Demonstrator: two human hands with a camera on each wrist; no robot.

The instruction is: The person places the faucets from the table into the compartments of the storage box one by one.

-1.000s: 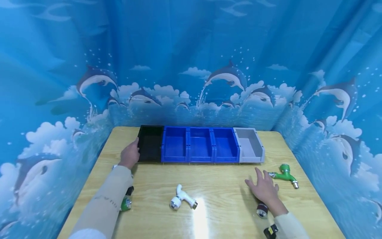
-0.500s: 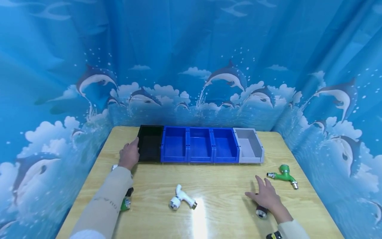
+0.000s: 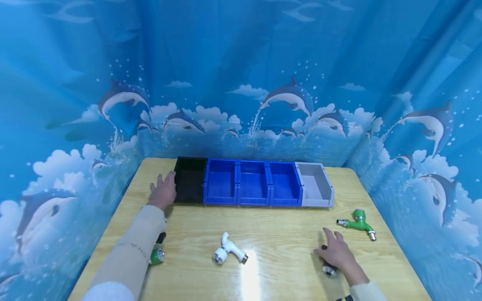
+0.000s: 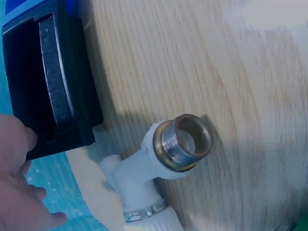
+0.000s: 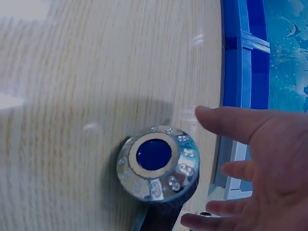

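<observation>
At the left end of the bin row, my left hand rests its fingertips against the side of a black bin, the other fingers loosely spread. A white tap with a threaded metal end lies near that hand in the left wrist view; the sleeve mostly hides it in the head view. My right hand hovers with fingers apart over a dark tap. The right wrist view shows a chrome, blue-centred round end of this tap, apart from the palm and fingers.
Three blue bins and a grey bin continue the row. A white tap lies mid-table, a green tap at right. Another green tap is partly under the left sleeve. Dolphin-print curtains surround the table.
My right hand has drawn back from near the right green tap, toward the dark tap. The left hand's fingers have spread and loosened at the black bin's side.
</observation>
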